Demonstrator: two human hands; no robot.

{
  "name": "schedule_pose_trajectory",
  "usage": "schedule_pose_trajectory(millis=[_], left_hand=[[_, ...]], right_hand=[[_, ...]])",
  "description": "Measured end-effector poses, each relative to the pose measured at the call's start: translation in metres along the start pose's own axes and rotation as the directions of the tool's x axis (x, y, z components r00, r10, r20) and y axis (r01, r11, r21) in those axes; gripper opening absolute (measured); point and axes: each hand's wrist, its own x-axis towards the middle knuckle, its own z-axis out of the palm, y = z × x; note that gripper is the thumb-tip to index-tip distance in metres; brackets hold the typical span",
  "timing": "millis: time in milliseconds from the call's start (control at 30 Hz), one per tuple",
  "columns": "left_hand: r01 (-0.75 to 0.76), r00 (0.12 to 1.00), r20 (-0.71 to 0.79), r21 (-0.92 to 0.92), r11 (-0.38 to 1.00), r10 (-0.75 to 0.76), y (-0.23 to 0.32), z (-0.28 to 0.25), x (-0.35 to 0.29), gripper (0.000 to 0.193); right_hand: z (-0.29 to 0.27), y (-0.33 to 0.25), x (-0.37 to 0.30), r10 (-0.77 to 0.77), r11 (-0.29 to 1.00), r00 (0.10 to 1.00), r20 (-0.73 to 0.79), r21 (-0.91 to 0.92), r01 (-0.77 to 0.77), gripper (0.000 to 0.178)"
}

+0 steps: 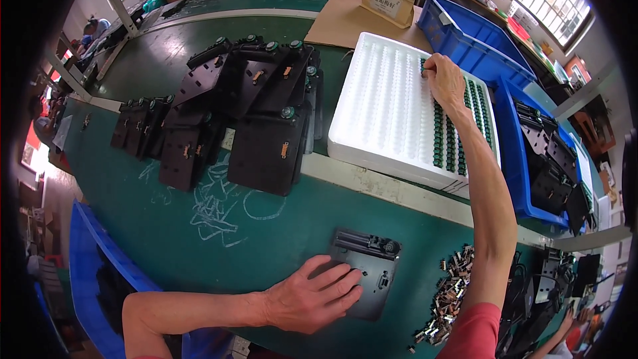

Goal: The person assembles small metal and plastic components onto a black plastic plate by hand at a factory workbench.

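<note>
Fingers apart, my left hand (318, 297) lies across the left side of a flat black plate (367, 307). A dark bar with a round knob (391, 247) runs along the plate's far edge, and a small slot shows on its face. My right hand (446, 82) reaches over a white foam tray (372, 103), its fingers pinched at a small green cylindrical part (423, 66). More green parts (438, 136) stand in rows on the tray's right side; the holes on the left side are bare. My right forearm hides some of the rows.
Stacked black plates (266, 153) with copper-coloured pieces lie left of the tray. A pile of small metal pieces (452, 292) is by my right forearm. Blue bins (475, 40) stand at the back right, and another blue bin (86, 252) is at the left. A paper pouch (387, 1) rests on cardboard behind.
</note>
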Motion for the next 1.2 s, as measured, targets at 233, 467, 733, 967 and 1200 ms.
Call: schedule_pose_trajectory(millis=[233, 467, 733, 967, 1200], left_hand=[[-0.005, 1.000, -0.008, 0.001, 1.000, 0.005, 0.001, 0.000, -0.002, 0.049], [-0.011, 1.000, -0.029, -0.005, 1.000, 0.011, 0.002, 0.001, -0.003, 0.051], [-0.037, 0.996, -0.077, -0.009, 0.999, 0.036, 0.000, 0.004, -0.003, 0.051], [-0.062, 0.993, -0.098, 0.051, 0.997, 0.067, 0.000, 0.009, -0.008, 0.049], [-0.101, 0.981, -0.158, 0.101, 0.990, 0.117, 0.000, 0.011, -0.007, 0.039]], right_hand=[[-0.013, 0.010, 0.013, 0.264, 0.915, 0.964, 0.037, 0.305, -0.263, 0.018], [-0.036, -0.007, -0.007, 0.211, 0.883, 0.977, -0.037, 0.436, -0.175, 0.019], [-0.103, -0.087, -0.072, 0.283, 0.446, 0.919, 0.276, 0.810, -0.381, 0.017], [-0.148, -0.140, -0.163, 0.221, 0.227, 0.821, 0.527, 0.791, -0.569, 0.016], [-0.161, -0.160, -0.231, 0.236, 0.026, 0.681, 0.693, 0.697, -0.717, 0.016]])
